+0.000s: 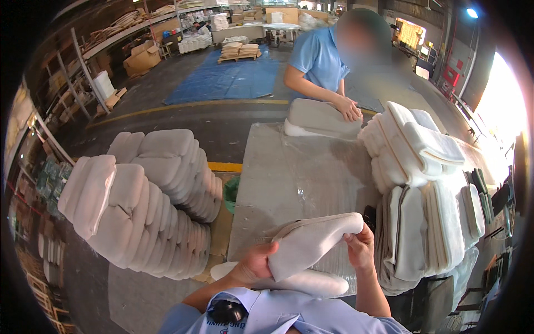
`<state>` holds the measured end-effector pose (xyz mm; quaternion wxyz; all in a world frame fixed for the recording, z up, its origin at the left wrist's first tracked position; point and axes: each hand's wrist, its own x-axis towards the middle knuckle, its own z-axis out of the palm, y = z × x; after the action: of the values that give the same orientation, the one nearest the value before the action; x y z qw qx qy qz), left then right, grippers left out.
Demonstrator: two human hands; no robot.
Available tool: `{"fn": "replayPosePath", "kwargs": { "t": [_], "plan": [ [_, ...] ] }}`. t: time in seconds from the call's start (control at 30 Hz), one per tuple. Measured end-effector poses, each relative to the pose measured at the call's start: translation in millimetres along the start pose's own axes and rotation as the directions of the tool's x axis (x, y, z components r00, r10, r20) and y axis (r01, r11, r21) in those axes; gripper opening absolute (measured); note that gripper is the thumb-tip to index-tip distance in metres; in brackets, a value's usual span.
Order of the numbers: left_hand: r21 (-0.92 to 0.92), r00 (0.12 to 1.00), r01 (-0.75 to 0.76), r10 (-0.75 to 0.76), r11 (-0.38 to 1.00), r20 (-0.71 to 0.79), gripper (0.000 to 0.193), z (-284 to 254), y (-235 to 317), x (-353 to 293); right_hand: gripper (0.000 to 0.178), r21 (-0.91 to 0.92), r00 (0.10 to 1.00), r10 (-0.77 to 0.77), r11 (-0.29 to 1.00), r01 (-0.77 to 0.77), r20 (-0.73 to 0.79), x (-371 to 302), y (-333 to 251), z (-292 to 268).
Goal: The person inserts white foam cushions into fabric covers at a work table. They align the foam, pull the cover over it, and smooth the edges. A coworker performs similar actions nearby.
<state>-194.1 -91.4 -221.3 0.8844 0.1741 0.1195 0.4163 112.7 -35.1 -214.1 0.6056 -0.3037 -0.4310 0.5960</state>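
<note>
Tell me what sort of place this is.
Probably a cushion or upholstery factory floor: stacks of padded cushions beside a worktable, storage racks, and pallets on an open concrete floor.

- Two people are seen: the wearer at the bottom, one co-worker [322, 55] at top centre.
- Two grey cushion covers are handled singly: one [311, 239] lower centre, one [322, 118] upper centre.
- One table [289, 172] is counted.
- Three cushion stacks: two left [139, 217], one right [417, 167].
</note>
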Motion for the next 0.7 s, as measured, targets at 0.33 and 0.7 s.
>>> {"fn": "replayPosePath", "kwargs": {
  "t": [0.33,0.7],
  "plan": [
    [-0.051,0.999,-0.035,0.035,0.998,0.007,0.07,30,-8,15,0.014,0.164,0.997,-0.052,0.985,0.06,-0.054,-14,30,-36],
    [0.074,0.954,-0.207,0.218,0.976,-0.207,0.047,55,-5,34,0.02,-0.013,0.995,-0.055,0.998,0.055,-0.087,-15,18,-32]
  ]
}}
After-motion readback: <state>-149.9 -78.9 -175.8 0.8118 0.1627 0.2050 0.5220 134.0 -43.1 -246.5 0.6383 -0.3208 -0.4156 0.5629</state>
